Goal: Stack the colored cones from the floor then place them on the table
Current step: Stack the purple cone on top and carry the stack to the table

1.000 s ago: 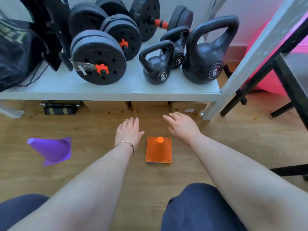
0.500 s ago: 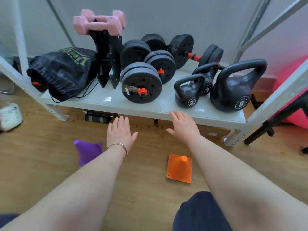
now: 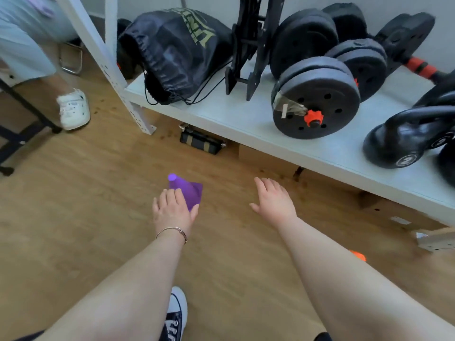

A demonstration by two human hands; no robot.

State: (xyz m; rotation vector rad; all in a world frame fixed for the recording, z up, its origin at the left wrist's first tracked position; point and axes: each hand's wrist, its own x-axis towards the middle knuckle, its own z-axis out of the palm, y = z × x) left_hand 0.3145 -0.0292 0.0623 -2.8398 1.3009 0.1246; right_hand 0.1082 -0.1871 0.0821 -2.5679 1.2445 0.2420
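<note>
1. Left hand (image 3: 172,209) stretched over purple cone (image 3: 188,191) on the floor (image 3: 86,205), fingers spread, nothing held; contact w/ cone base cannot be told, hand covers near edge.
2. Right hand (image 3: 274,201) open and flat, empty, apart from cone, hovering above floor in front of shelf (image 3: 246,119).
3. Purple cone lying tilted, tip pointing away to the left, so not standing on its base.
4. Orange cone (image 3: 357,255) only partly visible behind right forearm, well apart from purple one.
5. Risk: grip closing on the thin edge of base only, then cone slipping or rolling away, since tilted cone probably light.
6. Risk: picture blurred by head motion, so reach maybe badly aimed; pushing cone under shelf possible.
7. Risk: forgetting orange cone, out of sight behind arm; no surface for placing visible for sure yet.
</note>
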